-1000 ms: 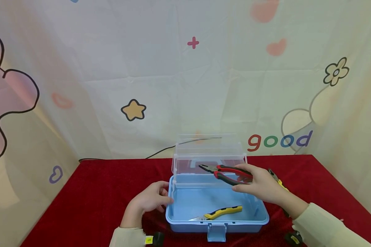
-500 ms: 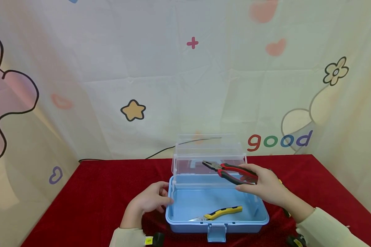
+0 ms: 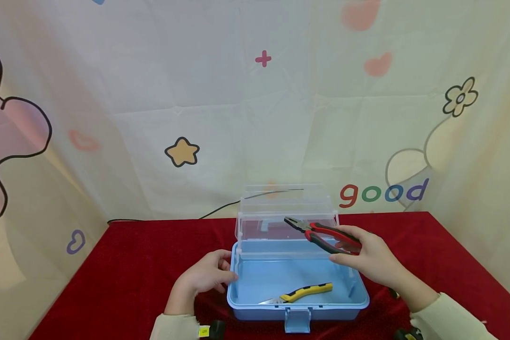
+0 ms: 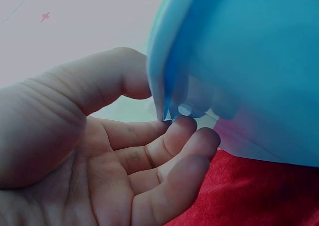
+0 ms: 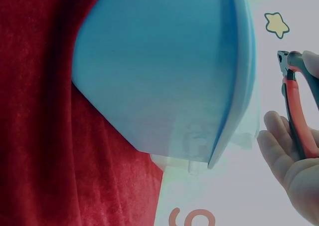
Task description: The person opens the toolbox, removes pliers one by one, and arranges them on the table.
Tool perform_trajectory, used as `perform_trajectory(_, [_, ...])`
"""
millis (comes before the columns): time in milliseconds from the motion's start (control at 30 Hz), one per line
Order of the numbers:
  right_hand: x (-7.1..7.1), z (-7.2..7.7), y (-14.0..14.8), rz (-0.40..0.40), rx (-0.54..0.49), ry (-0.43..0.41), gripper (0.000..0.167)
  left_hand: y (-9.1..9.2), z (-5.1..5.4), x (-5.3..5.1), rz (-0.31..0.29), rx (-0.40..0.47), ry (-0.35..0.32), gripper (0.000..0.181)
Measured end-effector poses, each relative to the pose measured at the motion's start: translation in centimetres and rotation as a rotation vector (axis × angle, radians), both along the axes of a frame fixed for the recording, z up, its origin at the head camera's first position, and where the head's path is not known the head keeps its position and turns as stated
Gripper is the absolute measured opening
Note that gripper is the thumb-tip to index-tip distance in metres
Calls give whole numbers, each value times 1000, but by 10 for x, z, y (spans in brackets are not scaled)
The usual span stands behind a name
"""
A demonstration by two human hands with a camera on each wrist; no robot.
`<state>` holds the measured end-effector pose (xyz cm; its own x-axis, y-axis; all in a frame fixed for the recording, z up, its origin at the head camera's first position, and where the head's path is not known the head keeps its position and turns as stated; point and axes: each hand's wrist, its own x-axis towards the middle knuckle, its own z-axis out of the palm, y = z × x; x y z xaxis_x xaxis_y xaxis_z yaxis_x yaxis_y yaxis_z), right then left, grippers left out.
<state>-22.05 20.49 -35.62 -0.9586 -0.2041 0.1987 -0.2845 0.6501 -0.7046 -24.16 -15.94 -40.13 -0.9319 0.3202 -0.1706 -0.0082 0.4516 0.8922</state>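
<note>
The right hand point(image 3: 374, 257) holds red-and-black pliers point(image 3: 318, 228) by the handles, thumb on the near side, raised over the far right part of an open blue toolbox point(image 3: 276, 271), their metal nose pointing left and far. The left hand point(image 3: 208, 274) grips the toolbox's left rim between thumb and fingers. Inside the toolbox, toward its near wall, lie yellow-and-black pliers point(image 3: 307, 293), handles to the right and tip to the left. The clear lid point(image 3: 250, 231) stands open at the far side, and a blue latch point(image 3: 297, 321) hangs down at the near side. The toolbox sits on a bench covered in red cloth point(image 3: 153, 264). Beyond is a pale curtain point(image 3: 221, 94) printed with a star, hearts and "good"; a thin black cord point(image 3: 221, 208) runs along its foot.
</note>
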Motion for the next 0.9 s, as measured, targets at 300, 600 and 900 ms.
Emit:
perform_trajectory(300, [4, -2, 7, -36, -10, 46, 64, 0, -1, 0, 2, 4, 0, 62])
perform_trajectory(600, [6, -9, 16, -93, -6, 43, 62, 0, -1, 0, 6, 6, -6, 62])
perform_trajectory(900, [10, -15, 22, -109, -35, 35, 63, 0, 0, 1, -13, 30, 6, 60])
